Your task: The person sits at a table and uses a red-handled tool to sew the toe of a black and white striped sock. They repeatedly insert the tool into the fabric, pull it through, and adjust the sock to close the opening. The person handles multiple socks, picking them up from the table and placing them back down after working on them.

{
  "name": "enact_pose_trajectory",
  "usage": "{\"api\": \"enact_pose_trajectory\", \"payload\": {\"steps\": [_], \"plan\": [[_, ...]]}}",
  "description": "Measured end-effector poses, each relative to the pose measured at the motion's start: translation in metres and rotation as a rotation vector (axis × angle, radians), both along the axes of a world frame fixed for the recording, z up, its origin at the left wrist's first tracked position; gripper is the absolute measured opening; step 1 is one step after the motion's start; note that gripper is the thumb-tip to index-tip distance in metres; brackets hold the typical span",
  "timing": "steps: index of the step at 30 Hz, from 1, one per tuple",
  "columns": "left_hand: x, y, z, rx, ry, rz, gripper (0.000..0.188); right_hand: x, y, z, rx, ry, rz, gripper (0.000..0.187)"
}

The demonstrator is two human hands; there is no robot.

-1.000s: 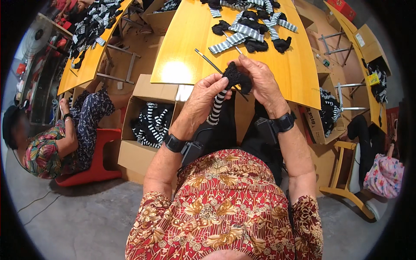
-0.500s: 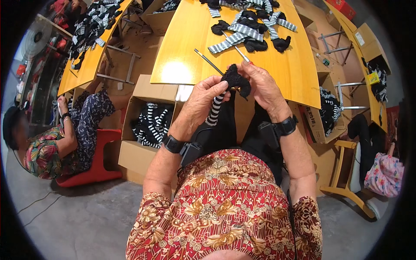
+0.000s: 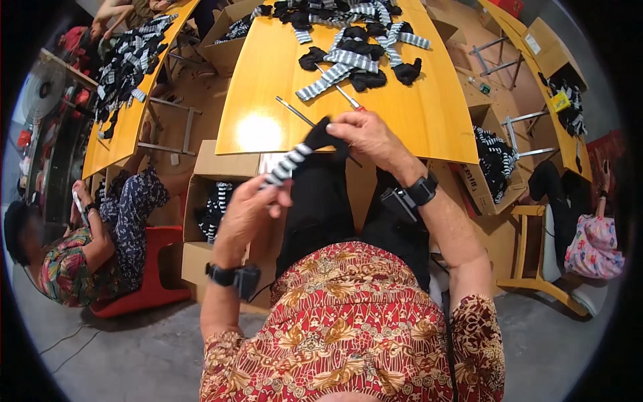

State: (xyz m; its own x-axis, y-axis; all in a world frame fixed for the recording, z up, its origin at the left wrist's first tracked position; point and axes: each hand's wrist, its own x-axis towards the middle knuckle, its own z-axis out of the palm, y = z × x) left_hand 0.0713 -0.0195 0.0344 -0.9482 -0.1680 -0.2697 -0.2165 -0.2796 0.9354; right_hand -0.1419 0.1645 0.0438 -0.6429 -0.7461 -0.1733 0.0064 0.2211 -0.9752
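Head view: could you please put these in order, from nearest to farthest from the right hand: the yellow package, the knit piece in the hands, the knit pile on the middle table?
1. Striped knit piece: touching the right hand.
2. Knit pile: ahead, on the middle table.
3. Yellow package: well off to the right.

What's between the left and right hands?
The head view shows a striped, black-ended knit piece running from the left hand to the right hand.
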Motion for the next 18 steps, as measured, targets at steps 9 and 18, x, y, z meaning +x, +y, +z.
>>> {"api": "enact_pose_trajectory", "payload": {"steps": [9,18], "plan": [[0.082,-0.103,-0.036,0.154,0.128,0.611,0.025,-0.116,0.000,-0.002,0.156,0.846,-0.324,0.026],[0.115,-0.120,-0.166,-0.678,-0.298,0.570,0.048,-0.153,-0.012,-0.039,0.542,1.051,-0.221,0.023]]}}
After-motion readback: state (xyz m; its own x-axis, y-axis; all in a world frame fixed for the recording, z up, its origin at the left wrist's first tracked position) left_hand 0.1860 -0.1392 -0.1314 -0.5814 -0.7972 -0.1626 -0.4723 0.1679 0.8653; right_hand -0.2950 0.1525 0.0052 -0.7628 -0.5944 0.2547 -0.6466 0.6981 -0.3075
